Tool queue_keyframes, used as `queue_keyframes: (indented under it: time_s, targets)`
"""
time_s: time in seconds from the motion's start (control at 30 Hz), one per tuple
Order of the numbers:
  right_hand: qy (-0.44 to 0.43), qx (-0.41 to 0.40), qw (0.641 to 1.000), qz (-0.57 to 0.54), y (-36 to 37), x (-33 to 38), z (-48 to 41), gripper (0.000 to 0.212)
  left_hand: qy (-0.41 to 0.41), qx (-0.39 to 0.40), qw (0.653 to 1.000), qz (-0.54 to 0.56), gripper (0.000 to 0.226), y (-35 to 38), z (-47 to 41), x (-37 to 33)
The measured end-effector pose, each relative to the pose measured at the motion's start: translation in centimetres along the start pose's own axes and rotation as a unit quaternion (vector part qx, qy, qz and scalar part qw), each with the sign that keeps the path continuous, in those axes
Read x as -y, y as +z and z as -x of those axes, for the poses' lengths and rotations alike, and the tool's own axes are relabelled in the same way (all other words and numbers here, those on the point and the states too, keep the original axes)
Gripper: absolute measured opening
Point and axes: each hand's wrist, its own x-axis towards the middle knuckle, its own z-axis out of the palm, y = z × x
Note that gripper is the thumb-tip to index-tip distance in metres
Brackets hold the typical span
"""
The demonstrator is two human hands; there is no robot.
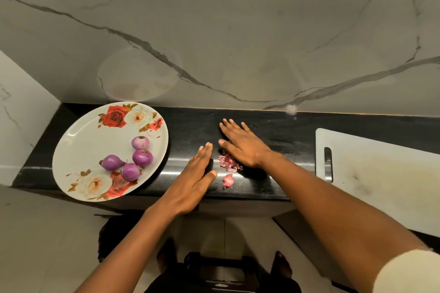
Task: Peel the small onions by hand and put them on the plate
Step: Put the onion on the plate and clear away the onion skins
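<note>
Head view, left grip (192, 181) straight-fingered on counter (273, 131), right grip (242, 147) flat beside peels (227, 162)

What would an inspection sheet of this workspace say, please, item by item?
Surface: glossy black counter.
Job's things: four peeled onions lie together on the right part of the flowered plate; no unpeeled onion seen.
Clutter: pile of onion skins at the right hand's edge; one loose skin piece nearer the front edge.
Hands: left hand and right hand both flat, fingers straight, holding nothing, either side of the skins.
Cables: nothing seen.
Surroundings: white cutting board on the right; marble wall behind.
</note>
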Motion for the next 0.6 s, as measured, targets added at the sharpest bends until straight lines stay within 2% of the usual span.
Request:
queue_keyframes:
  time_s: [0.13, 0.23, 0.33, 0.43, 0.5, 0.6]
  targets:
    - [-0.063, -0.001, 0.998, 0.013, 1.7, 1.1, 3.8, 0.066, 0.003, -0.004, 0.998, -0.058, 0.073, 0.5, -0.5, 1.1]
    - [-0.074, -0.001, 0.997, -0.033, 2.4, 1.9, 6.8, 0.064, 0.006, 0.011, 0.995, -0.104, 0.08, 1.0, -0.7, 1.1]
    - [-0.036, -0.042, 0.987, -0.149, 2.0, 2.0, 9.0, 0.06, 0.021, 0.027, 0.99, -0.139, 0.09, 1.3, -0.1, 0.8]
    - [0.024, -0.115, 0.982, -0.146, 0.8, 1.5, 10.6, 0.062, 0.034, -0.02, 0.988, -0.153, 0.101, 1.4, 0.3, 0.7]
    - [0.049, -0.109, 0.987, -0.107, 0.2, 1.3, 11.0, 0.075, 0.034, -0.053, 0.984, -0.169, 0.106, 1.3, 0.1, 0.4]
    - [0.06, -0.043, 0.995, -0.069, 0.4, 1.8, 11.0, 0.106, -0.004, -0.057, 0.986, -0.157, 0.116, 0.9, -0.8, -0.2]
